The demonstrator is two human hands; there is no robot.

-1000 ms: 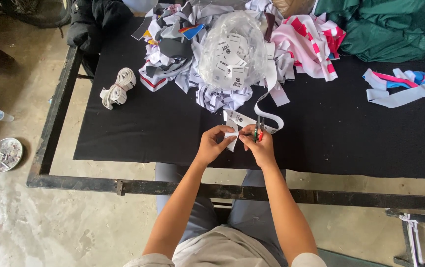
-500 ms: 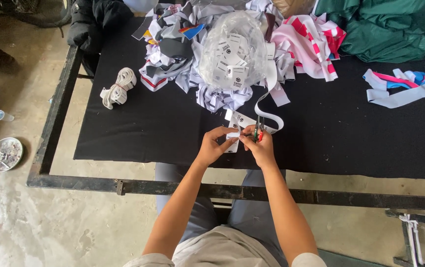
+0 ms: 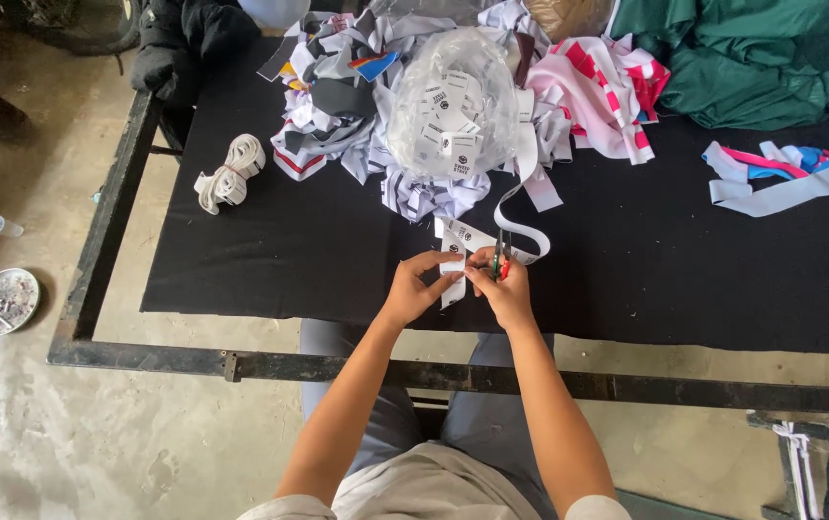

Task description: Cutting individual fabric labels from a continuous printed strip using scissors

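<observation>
Bulging clear bag (image 3: 453, 101) — white labels (image 3: 448, 116)

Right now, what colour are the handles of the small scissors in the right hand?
Red and green, on the small scissors in the right hand; head view.

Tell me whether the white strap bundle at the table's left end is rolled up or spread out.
Rolled up. The white strap bundle lies on the black table cover as a compact coil, cinched around its middle, far from both hands.
</observation>
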